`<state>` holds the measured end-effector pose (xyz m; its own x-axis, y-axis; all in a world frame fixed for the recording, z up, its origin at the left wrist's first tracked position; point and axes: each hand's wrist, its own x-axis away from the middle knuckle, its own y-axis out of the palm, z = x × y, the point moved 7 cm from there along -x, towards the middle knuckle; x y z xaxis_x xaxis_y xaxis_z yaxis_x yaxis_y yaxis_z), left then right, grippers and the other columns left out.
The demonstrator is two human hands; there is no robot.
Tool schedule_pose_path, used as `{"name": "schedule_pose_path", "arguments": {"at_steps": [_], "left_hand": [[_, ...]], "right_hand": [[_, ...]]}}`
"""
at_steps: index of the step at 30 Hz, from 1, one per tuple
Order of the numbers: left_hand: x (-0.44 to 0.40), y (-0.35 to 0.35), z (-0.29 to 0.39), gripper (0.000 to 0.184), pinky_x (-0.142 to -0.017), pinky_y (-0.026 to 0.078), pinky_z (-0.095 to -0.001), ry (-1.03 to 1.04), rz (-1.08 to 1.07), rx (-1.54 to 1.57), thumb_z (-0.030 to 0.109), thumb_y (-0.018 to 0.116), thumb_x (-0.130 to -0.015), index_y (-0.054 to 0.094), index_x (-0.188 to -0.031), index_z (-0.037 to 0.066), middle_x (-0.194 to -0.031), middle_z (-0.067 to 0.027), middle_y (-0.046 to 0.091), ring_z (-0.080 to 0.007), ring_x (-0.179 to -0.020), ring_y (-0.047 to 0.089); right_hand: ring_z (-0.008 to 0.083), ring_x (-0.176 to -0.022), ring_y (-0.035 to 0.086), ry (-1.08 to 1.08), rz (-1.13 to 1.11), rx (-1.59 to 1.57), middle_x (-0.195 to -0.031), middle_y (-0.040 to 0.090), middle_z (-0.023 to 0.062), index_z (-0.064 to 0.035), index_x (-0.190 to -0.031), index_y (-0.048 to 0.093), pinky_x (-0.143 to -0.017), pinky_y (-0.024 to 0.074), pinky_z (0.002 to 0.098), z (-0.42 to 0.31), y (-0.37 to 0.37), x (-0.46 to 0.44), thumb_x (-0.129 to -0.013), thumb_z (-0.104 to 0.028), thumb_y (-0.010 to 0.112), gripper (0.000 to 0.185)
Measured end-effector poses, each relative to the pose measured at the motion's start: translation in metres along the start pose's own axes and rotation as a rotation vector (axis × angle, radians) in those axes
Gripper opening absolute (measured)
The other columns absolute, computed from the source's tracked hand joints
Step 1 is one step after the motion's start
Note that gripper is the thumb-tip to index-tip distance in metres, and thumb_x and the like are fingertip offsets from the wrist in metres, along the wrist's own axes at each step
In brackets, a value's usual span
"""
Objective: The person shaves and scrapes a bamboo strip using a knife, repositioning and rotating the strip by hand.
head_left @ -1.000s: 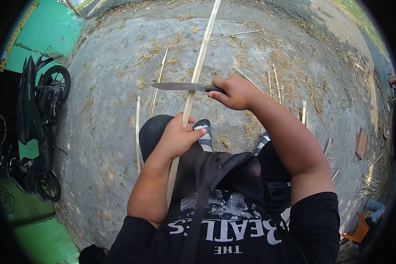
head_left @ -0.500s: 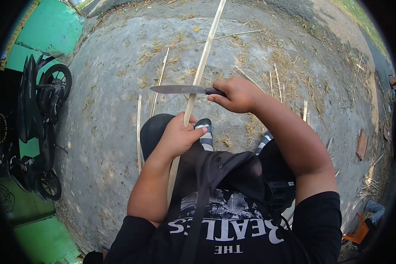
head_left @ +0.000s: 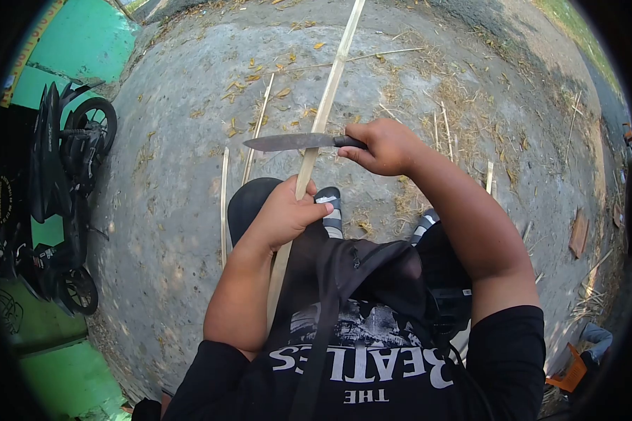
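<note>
A long pale strip, like split bamboo or wood (head_left: 332,81), runs from the top of the view down past my lap. My left hand (head_left: 286,212) is closed around it just above my knee. My right hand (head_left: 383,147) grips the dark handle of a knife (head_left: 284,143). The knife's blade lies crosswise over the strip, a little beyond my left hand, with its tip pointing left. Whether the edge bites into the strip, I cannot tell. The strip's lower part passes under my left wrist and along my thigh.
Thin strips (head_left: 258,126) lie on the grey ground (head_left: 168,140) among dry leaves and shavings (head_left: 453,98). A motorcycle (head_left: 63,196) stands at the left by a green wall (head_left: 84,42). An orange object (head_left: 571,368) is at the lower right, near a brick-like piece (head_left: 579,233).
The knife and my right hand have shifted very slightly to the right in view, along with the whole scene. Both holds stay the same.
</note>
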<state>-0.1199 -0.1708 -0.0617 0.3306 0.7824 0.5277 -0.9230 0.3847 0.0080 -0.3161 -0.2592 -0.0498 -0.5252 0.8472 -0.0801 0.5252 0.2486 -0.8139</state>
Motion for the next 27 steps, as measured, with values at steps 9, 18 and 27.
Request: {"name": "schedule_pose_path", "arguments": {"at_steps": [9,18,27], "left_hand": [[0.000,0.000,0.000,0.038,-0.045,0.028,-0.0210,-0.004,0.010,-0.006,0.005,0.079,-0.088,0.048,-0.110,0.009,-0.067,0.0112,0.041,-0.0002,-0.052,0.037],[-0.001,-0.001,0.002,0.040,-0.045,0.029,-0.0209,-0.015,0.026,0.005,0.007,0.081,-0.087,0.049,-0.110,0.009,-0.068,0.0106,0.041,-0.0005,-0.054,0.039],[-0.001,0.002,0.006,0.038,-0.049,0.031,-0.0208,0.002,0.012,-0.010,0.004,0.081,-0.087,0.050,-0.108,0.008,-0.068,0.0112,0.041,0.0000,-0.057,0.039]], "right_hand": [[0.0452,-0.066,0.062,-0.096,-0.002,-0.009,-0.064,0.060,0.0197,-0.0064,-0.091,0.061,-0.059,0.0463,0.0523,-0.012,0.005,0.004,-0.099,-0.046,0.065,0.041],[0.0453,-0.074,0.066,-0.039,-0.006,0.009,-0.070,0.065,0.0199,-0.0071,-0.094,0.067,-0.068,0.0512,0.0543,-0.012,0.005,0.003,-0.099,-0.052,0.061,0.045],[0.0456,-0.079,0.068,0.017,-0.047,0.001,-0.076,0.068,0.0214,-0.0056,-0.093,0.067,-0.071,0.0520,0.0539,-0.015,-0.003,0.003,-0.099,-0.054,0.060,0.049]]}}
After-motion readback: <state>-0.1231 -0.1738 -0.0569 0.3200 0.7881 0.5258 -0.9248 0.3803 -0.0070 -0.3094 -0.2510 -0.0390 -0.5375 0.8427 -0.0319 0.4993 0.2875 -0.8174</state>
